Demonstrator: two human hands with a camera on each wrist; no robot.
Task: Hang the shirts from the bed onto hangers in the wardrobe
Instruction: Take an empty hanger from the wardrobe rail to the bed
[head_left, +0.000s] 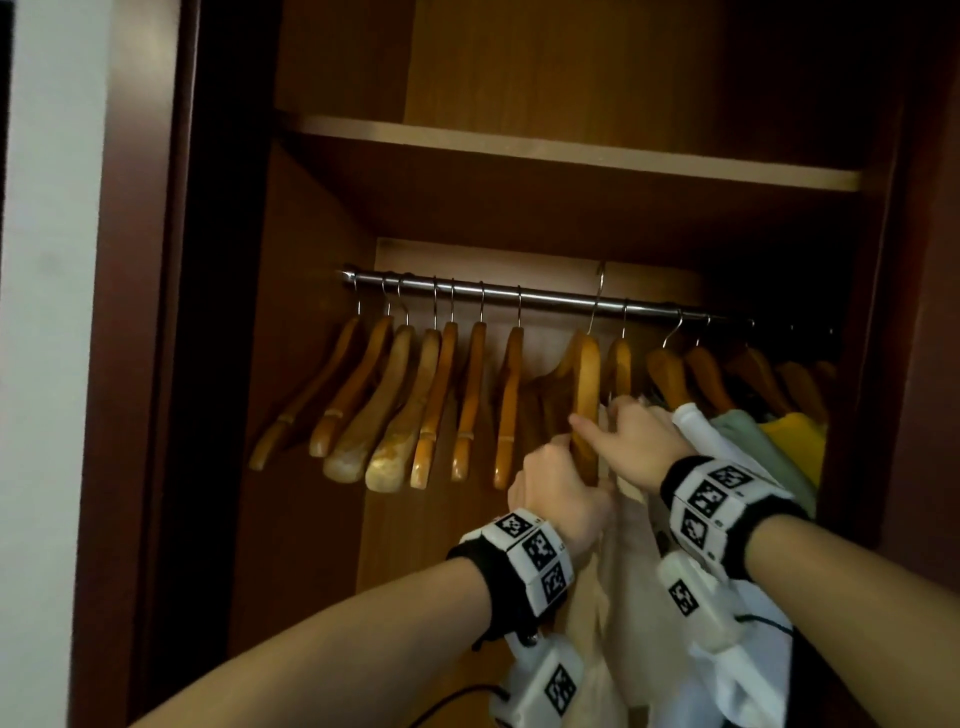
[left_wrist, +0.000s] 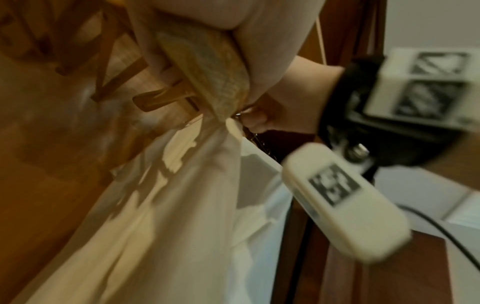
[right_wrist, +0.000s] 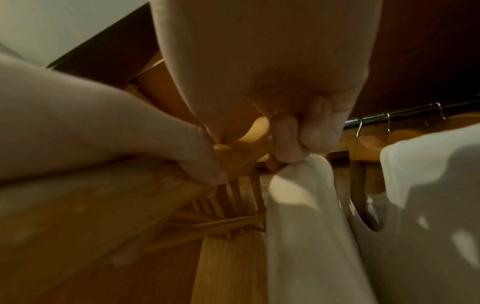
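Nearest me, my left hand is wrapped around the lower end of a wooden hanger, holding it up with its hook above the rail. My right hand pinches a cream shirt by its edge just beside that hanger, forefinger stretched onto the wood. The shirt hangs down between my wrists. Beyond, a row of bare hangers hangs left on the rail; further right, clothed hangers carry green and yellow garments. A shelf sits above.
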